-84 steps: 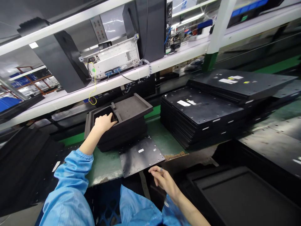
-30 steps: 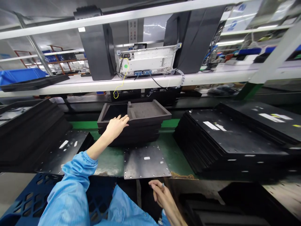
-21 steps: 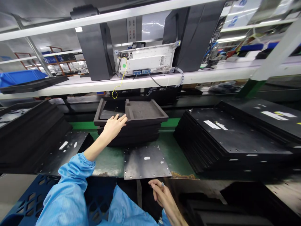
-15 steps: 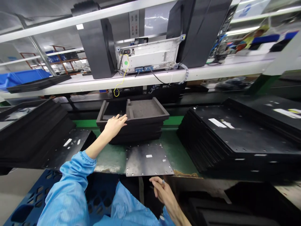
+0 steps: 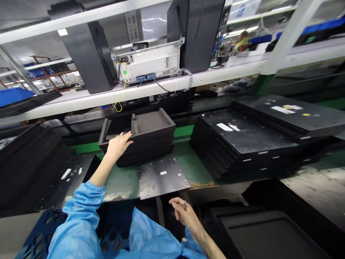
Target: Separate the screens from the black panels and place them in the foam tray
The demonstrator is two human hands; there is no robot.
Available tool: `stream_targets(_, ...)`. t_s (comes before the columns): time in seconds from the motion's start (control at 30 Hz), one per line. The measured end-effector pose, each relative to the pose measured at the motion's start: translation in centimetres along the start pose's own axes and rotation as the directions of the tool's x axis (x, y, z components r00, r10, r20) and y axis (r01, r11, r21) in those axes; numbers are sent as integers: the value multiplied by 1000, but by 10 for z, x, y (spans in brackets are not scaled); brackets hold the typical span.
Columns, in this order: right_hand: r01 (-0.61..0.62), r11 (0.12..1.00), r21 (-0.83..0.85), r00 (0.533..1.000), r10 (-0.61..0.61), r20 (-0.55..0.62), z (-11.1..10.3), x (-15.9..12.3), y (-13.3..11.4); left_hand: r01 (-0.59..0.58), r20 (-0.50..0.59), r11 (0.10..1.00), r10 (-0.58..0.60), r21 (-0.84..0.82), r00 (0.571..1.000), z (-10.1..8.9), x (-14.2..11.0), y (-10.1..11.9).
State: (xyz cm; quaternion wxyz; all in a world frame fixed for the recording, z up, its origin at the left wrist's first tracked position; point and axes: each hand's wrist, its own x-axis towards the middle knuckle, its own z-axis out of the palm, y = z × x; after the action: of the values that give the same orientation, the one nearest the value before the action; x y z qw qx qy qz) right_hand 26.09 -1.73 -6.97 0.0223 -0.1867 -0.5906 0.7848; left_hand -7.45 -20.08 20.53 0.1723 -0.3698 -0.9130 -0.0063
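My left hand reaches forward in a blue sleeve and rests its fingers on the front rim of the top dark foam tray, which sits on a stack of like trays; the fingers curl over the rim at the left compartment. My right hand hangs low near my lap, fingers loosely curled together with a small thing between them that I cannot make out. A flat dark metal plate with edge holes lies on the green bench between both hands.
Tall stacks of black panels fill the bench at right, dark foam sheets at left. A white instrument box with cables sits on the shelf above. A blue pallet lies below left, a black tray below right.
My left hand went from inside the tray's left compartment to its front rim; the top tray lifted slightly, then settled. My right hand stayed low. The view swung right.
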Motion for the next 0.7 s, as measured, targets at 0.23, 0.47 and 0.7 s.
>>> stream_targets(0.23, 17, 1000, 5, 1000, -17, -8, -1, -1, 2, 53, -92, 994, -62, -93, 994, 5, -1, -11)
stream_targets(0.47, -28, 1000, -6, 999, 28, 44, 19, -6, -3, -3, -283, 988, -41, -152, 958, 21, -7, 8)
stream_targets(0.7, 23, 990, -142, 1000, -25, -16, 12, -27, -7, 131, -432, 985, -167, -113, 886, 57, -124, 7)
